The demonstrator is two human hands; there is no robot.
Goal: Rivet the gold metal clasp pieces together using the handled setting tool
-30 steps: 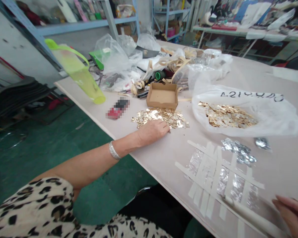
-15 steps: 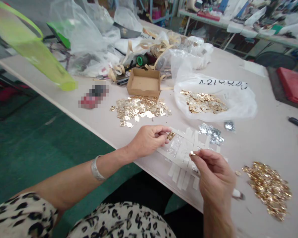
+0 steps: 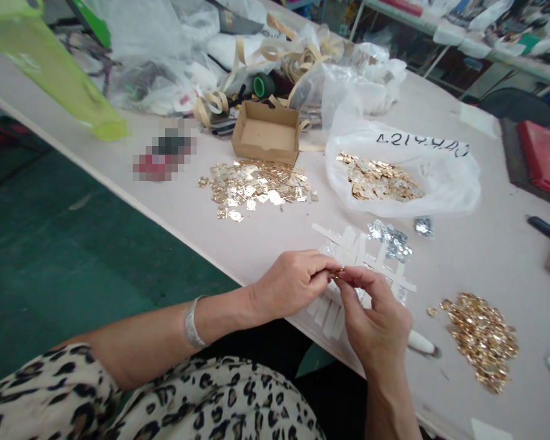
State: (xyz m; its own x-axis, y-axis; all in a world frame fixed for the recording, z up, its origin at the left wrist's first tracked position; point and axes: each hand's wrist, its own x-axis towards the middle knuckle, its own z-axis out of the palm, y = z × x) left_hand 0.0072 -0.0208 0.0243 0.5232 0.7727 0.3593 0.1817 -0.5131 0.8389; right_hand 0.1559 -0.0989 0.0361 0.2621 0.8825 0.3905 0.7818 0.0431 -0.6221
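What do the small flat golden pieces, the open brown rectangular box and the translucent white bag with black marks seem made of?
Small flat golden pieces: probably metal, shiny; they reflect bright highlights, though coated plastic is possible.
Open brown rectangular box: likely cardboard, matte, with thin straight walls.
Translucent white bag: apparently thin plastic film, slightly glossy, as it wrinkles.

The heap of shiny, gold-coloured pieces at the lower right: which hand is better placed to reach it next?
Probably the right hand, since it lies nearer to the heap; the left hand is farther away. Both hands' fingertips meet at a small gold-coloured piece, so neither looks free now.
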